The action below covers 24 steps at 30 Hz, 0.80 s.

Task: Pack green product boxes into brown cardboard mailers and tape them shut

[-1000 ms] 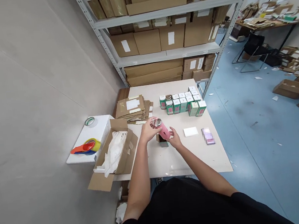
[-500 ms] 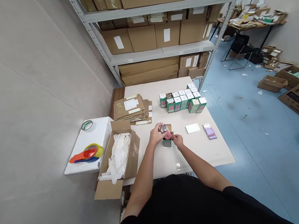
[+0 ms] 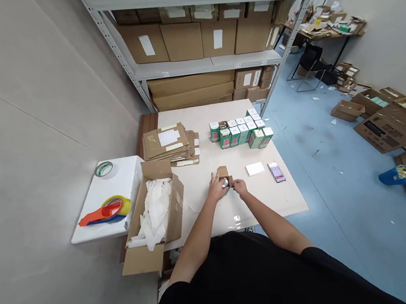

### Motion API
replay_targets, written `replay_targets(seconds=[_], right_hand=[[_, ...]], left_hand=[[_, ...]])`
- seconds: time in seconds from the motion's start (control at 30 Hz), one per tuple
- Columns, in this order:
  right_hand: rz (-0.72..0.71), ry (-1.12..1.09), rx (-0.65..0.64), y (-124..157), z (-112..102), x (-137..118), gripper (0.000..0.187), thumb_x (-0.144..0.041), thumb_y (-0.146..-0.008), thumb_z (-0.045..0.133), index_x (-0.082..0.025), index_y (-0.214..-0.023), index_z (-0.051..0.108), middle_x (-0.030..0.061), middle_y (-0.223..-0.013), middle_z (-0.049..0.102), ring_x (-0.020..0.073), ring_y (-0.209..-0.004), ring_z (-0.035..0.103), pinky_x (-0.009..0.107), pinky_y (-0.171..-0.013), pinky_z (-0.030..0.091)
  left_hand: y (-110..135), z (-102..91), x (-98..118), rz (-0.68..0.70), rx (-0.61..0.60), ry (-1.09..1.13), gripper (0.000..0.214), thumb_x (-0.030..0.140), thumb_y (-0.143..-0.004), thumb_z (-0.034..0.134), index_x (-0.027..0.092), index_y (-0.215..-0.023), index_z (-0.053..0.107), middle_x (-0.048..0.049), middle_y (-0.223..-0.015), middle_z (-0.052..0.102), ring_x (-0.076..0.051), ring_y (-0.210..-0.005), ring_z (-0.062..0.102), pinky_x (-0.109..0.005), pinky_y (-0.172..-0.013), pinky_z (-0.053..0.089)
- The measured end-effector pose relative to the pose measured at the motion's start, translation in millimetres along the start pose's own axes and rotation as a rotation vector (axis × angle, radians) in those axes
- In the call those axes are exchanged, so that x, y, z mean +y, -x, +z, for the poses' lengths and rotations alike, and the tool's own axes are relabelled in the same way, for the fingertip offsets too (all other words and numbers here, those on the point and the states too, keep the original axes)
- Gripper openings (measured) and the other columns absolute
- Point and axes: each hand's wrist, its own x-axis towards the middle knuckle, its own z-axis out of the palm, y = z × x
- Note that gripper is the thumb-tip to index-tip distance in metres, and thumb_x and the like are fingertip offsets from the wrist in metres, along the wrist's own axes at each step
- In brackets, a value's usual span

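Note:
A small open carton [image 3: 222,171] stands on the table in front of me, its brown flaps raised. Inside its mouth shows the silver cap [image 3: 225,182] of a pink bottle, whose body is now hidden. My left hand [image 3: 216,188] curls around the cap and the carton's left side, fingers partly spread. My right hand [image 3: 240,186] is closed in a pinch on the carton's right flap [image 3: 230,180]. Further back stand several green-and-white cartons [image 3: 234,136] in rows, one with its top open.
On the left, an open cardboard box [image 3: 178,210] holds white plastic wrapping [image 3: 154,208]. Flattened cardboard [image 3: 164,142] is stacked behind it. Tape rolls [image 3: 103,169] lie on a white block [image 3: 96,226]. White cards [image 3: 255,168] and a purple stack [image 3: 276,172] lie at right. Shelving [image 3: 206,64] stands behind.
My left hand has lowered the pink bottle into the carton, so only its silver cap shows. My right hand stays at the flap. The view has shifted slightly.

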Motion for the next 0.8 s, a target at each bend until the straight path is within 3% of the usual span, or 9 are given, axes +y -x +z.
replay_targets(seconds=[0.1, 0.2, 0.3, 0.37, 0.57, 0.67, 0.8], right_hand=[[0.048, -0.022, -0.008, 1.3, 2.2, -1.5, 0.024, -0.043, -0.073, 0.056, -0.020, -0.067, 0.064, 0.0045, -0.070, 0.070, 0.0203, -0.074, 0.069, 0.027, -0.065, 0.052], [0.077, -0.045, -0.021, 5.2, 6.5, -3.4, 0.021, -0.040, -0.073, 0.059, -0.020, -0.076, 0.065, 0.0040, -0.074, 0.071, 0.0201, -0.075, 0.069, 0.028, -0.066, 0.053], [0.063, -0.033, -0.050, 9.9, 10.3, -6.4, 0.030, -0.038, -0.073, 0.063, -0.022, -0.098, 0.069, 0.0017, -0.084, 0.073, 0.0195, -0.078, 0.069, 0.030, -0.071, 0.055], [0.012, 0.053, -0.085, 13.0, 12.2, -8.4, 0.036, -0.035, -0.072, 0.066, -0.024, -0.106, 0.070, 0.0007, -0.094, 0.074, 0.0200, -0.084, 0.069, 0.033, -0.080, 0.056], [-0.129, 0.259, -0.242, 22.5, 11.0, -9.6, 0.045, -0.016, -0.070, 0.067, -0.028, -0.112, 0.075, 0.0020, -0.119, 0.075, 0.0239, -0.097, 0.071, 0.040, -0.097, 0.055], [-0.168, 0.213, -0.200, 26.8, 3.7, -7.6, 0.042, -0.021, -0.075, 0.064, -0.028, -0.117, 0.072, 0.0020, -0.122, 0.074, 0.0233, -0.100, 0.072, 0.039, -0.094, 0.057], [-0.258, 0.202, -0.102, 33.6, -7.2, -3.6, 0.039, -0.026, -0.083, 0.061, -0.026, -0.122, 0.065, 0.0033, -0.122, 0.073, 0.0207, -0.099, 0.072, 0.037, -0.090, 0.058]], left_hand=[[4.1, -1.9, -13.0, -0.056, 0.167, 0.089, 0.042, 0.033, -0.089, 0.065, 0.022, -0.129, 0.069, -0.0111, -0.165, 0.040, -0.034, -0.158, 0.024, -0.052, -0.123, 0.034], [5.7, -5.0, -28.4, -0.376, 0.351, 0.257, 0.041, 0.026, -0.097, 0.049, 0.019, -0.134, 0.065, -0.0149, -0.144, 0.063, -0.028, -0.140, 0.053, -0.046, -0.118, 0.041], [6.6, -1.3, -38.5, -0.555, 0.229, 0.434, 0.038, 0.024, -0.094, 0.053, 0.014, -0.129, 0.067, -0.0151, -0.119, 0.075, -0.027, -0.116, 0.069, -0.042, -0.107, 0.050], [6.3, 4.2, -39.7, -0.525, 0.152, 0.492, 0.035, 0.022, -0.090, 0.059, 0.015, -0.123, 0.069, -0.0139, -0.120, 0.075, -0.025, -0.112, 0.071, -0.038, -0.104, 0.052], [0.7, 10.5, -33.1, -0.405, 0.121, 0.569, 0.055, 0.011, -0.079, 0.065, 0.020, -0.133, 0.060, -0.0087, -0.134, 0.069, -0.018, -0.105, 0.072, -0.031, -0.094, 0.057], [3.2, 4.9, -33.3, -0.344, 0.151, 0.582, 0.053, 0.009, -0.074, 0.067, 0.021, -0.125, 0.061, -0.0092, -0.140, 0.063, -0.019, -0.107, 0.070, -0.033, -0.093, 0.057], [15.4, -1.8, -35.4, -0.257, 0.114, 0.537, 0.041, 0.006, -0.068, 0.070, 0.020, -0.106, 0.067, -0.0130, -0.156, 0.048, -0.026, -0.127, 0.061, -0.039, -0.100, 0.053]])
